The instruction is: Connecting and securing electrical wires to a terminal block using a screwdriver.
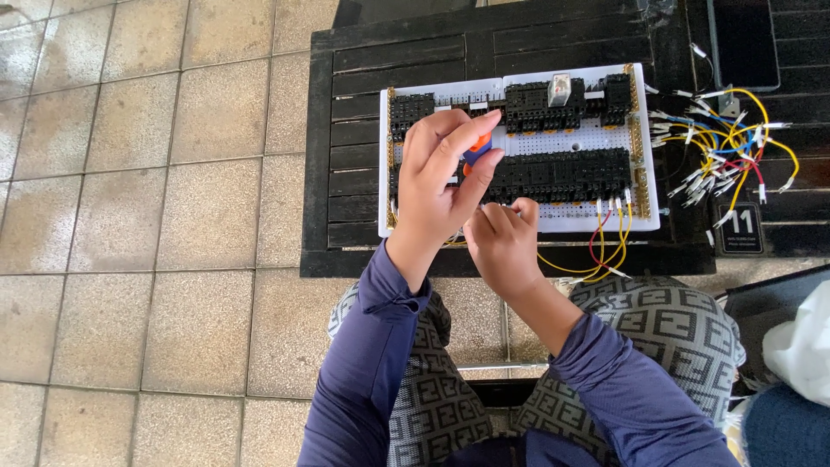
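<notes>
A white perforated panel [596, 137] lies on a dark slatted table [346, 164]. Rows of black terminal blocks and relay sockets [562, 173] are mounted on it. My left hand [441, 177] is closed around a screwdriver with a blue and orange handle [475, 154], held upright over the lower block row. My right hand [501, 242] pinches something small at the panel's front edge, likely a wire end; what it holds is hidden by the fingers. Yellow and red wires [605, 246] loop from the panel's lower right.
A bundle of loose yellow, red and blue wires with white ferrules [726, 143] lies on the table right of the panel. A small black numbered tag [742, 227] sits below them. A white bag [804, 346] is at far right. Tiled floor [156, 216] is on the left.
</notes>
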